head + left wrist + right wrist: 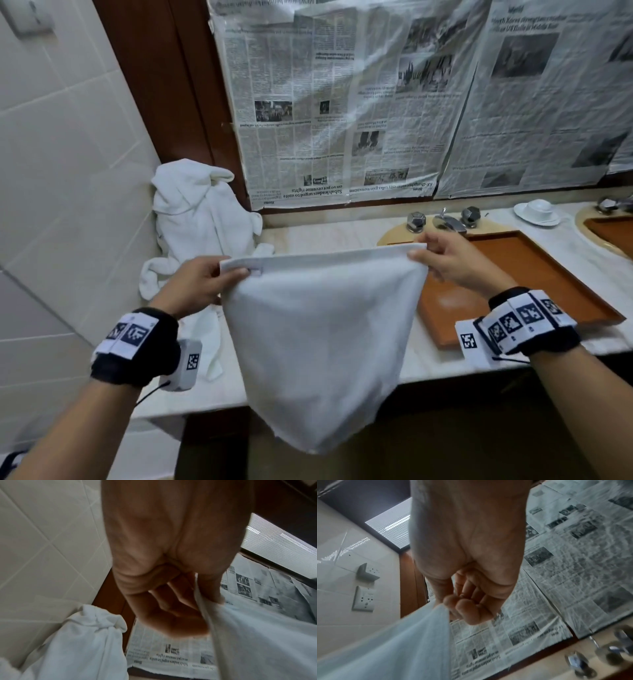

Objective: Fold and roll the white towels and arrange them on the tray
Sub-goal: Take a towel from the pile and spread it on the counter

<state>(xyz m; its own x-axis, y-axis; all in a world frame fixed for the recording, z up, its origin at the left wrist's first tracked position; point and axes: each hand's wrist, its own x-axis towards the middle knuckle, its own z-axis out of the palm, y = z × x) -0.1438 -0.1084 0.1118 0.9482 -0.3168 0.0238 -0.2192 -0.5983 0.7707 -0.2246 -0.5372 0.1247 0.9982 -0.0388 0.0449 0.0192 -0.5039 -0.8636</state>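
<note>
A white towel (pixel 318 342) hangs in the air in front of the counter, stretched by its top edge between both hands. My left hand (pixel 202 284) pinches the top left corner; my right hand (pixel 445 263) pinches the top right corner. In the left wrist view, thumb and curled fingers of my left hand (pixel 193 601) clamp the towel (pixel 257 642). Seen from the right wrist, my right hand (pixel 453 604) pinches the towel corner (pixel 412 642). The brown tray (pixel 534 274) lies on the counter to the right, partly behind the right hand. A heap of white towels (pixel 195 219) sits in the left corner.
A marble counter (pixel 322 233) runs along a wall covered in newspaper (pixel 376 102). Chrome taps (pixel 442 219) stand behind the tray, a white cup and saucer (pixel 537 209) at far right. A tiled wall (pixel 68 137) closes the left side. Sockets (pixel 364 597) show in the right wrist view.
</note>
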